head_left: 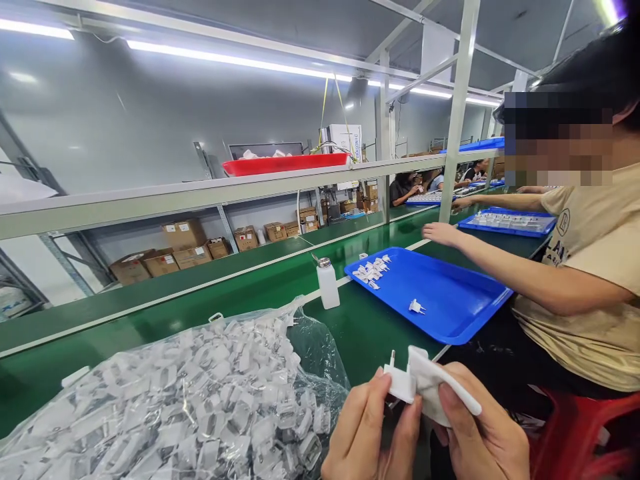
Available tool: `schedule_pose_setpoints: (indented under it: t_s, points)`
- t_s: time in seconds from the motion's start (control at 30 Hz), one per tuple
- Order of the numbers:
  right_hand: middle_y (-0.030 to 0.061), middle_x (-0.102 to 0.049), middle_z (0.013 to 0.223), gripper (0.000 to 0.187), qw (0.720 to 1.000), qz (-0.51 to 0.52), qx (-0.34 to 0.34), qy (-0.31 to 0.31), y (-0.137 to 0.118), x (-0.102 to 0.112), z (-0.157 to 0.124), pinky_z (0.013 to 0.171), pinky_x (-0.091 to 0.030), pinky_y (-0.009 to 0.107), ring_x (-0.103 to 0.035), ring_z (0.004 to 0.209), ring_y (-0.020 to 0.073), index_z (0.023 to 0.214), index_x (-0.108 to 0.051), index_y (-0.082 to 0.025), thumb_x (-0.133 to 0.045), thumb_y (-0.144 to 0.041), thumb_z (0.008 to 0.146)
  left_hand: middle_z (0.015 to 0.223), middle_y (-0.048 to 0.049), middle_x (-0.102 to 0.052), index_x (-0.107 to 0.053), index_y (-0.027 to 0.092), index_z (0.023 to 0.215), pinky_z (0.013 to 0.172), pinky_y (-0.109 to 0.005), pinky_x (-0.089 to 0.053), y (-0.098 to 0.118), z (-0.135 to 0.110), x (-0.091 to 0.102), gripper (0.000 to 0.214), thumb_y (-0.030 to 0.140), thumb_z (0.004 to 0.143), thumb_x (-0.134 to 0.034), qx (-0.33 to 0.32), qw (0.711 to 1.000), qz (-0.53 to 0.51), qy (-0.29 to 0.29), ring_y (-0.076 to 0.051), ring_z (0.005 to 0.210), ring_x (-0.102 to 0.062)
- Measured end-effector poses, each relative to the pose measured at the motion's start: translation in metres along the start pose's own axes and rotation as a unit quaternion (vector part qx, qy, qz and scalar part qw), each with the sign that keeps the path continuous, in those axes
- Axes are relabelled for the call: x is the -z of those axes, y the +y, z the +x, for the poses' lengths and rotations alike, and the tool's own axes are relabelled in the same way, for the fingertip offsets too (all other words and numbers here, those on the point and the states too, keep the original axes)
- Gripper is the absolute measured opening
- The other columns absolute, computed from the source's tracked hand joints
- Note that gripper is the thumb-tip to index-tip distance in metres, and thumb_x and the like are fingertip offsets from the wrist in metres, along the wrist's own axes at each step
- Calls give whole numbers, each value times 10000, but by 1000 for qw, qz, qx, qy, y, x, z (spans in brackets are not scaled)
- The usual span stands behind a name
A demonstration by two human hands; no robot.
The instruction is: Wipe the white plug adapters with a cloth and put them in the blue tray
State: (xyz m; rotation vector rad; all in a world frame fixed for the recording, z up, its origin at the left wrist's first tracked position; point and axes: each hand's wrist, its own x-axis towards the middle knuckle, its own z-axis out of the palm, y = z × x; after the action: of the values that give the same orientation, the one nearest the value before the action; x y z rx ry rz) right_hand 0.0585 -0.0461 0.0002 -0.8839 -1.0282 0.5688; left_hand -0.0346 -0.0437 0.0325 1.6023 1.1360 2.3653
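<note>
The left hand (pixel 367 427) grips a white plug adapter (pixel 399 385). The right hand (pixel 483 427) holds a white cloth (pixel 428 387) closed against it.

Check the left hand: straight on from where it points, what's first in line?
The left hand already pinches the white plug housing, so that comes first; beyond it, probably the blue plastic tray, depth unclear.

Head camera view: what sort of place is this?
Probably a factory assembly line for plug adapters: a long green conveyor belt runs past seated workers, blue trays hold white plug parts, and cartons are stacked by the wall.
</note>
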Motion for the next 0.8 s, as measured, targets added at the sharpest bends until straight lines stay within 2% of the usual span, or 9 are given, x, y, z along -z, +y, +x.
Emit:
schedule_pose_setpoints:
  t_s: [0.07, 0.13, 0.23, 0.33, 0.4, 0.5, 0.6, 0.7, 0.8]
  points:
    - [53, -687, 940, 247, 999, -16, 14, 29, 2, -1, -1, 414, -384, 223, -518, 534, 114, 1070, -797, -275, -609, -394, 963, 836, -9, -827, -828, 320, 1017, 682, -251, -616, 0, 0, 0, 458, 56, 648, -889, -7, 1000, -5, -1, -194, 664, -749]
    - [43, -691, 944, 233, 997, -42, 58, 19, 3, 1, 0, 424, -388, 226, -506, 526, 107, 1087, -798, -301, -621, -380, 959, 832, -7, -827, -827, 329, 1018, 685, -244, -612, 2, -1, -1, 461, 52, 654, -886, -4, 1000, -9, -5, -193, 672, -753]
    - [35, -705, 945, 249, 989, -80, 114, -50, 2, 8, 4, 444, -410, 226, -513, 525, 104, 1146, -784, -339, -604, -333, 973, 831, -14, -828, -832, 332, 997, 689, -262, -612, 3, -4, -2, 447, 51, 654, -885, 21, 1000, -9, -4, -206, 671, -754]
    - [46, -706, 934, 262, 983, -85, 113, -117, 1, 15, 9, 449, -451, 218, -571, 552, 117, 1157, -778, -312, -588, -305, 977, 824, -26, -827, -839, 327, 959, 687, -286, -614, 2, -7, -4, 406, 59, 657, -886, 34, 999, -6, 1, -217, 666, -747]
    - [30, -669, 812, 240, 992, -63, 69, -83, 1, 15, 12, 424, -448, 216, -562, 520, 120, 1104, -784, -267, -591, -325, 975, 826, -28, -828, -840, 322, 958, 681, -282, -616, -1, -8, -5, 379, 79, 670, -888, 21, 1000, -10, 7, -214, 666, -747]
    - [-10, -571, 648, 234, 997, -33, 8, 62, 4, 11, 12, 382, -401, 218, -485, 452, 111, 988, -772, -207, -625, -386, 958, 839, -21, -828, -833, 293, 1006, 660, -245, -617, -6, -7, -5, 390, 87, 679, -888, -29, 1000, -3, 7, -189, 653, -747]
    - [-9, -569, 663, 219, 993, -20, 15, 116, 3, 4, 7, 364, -369, 216, -463, 445, 100, 922, -767, -204, -668, -399, 927, 858, -42, -824, -819, 210, 1019, 666, -224, -625, -11, -5, -2, 313, 62, 743, -834, -96, 995, 32, -14, -175, 677, -755]
    - [32, -653, 798, 204, 996, -24, 43, 68, -2, 0, 1, 415, -399, 225, -490, 493, 100, 934, -802, -229, -685, -394, 908, 885, -65, -817, -794, 143, 1040, 706, -213, -627, -15, -7, 0, 261, 40, 802, -769, -133, 990, 34, -42, -169, 732, -761]
    - [65, -697, 824, 223, 999, -14, 39, -3, -4, 3, 2, 427, -416, 236, -530, 509, 121, 940, -822, -227, -669, -386, 911, 901, -53, -814, -794, 163, 1057, 738, -207, -621, -16, -11, 0, 283, 45, 801, -770, -114, 993, 10, -40, -159, 750, -759]
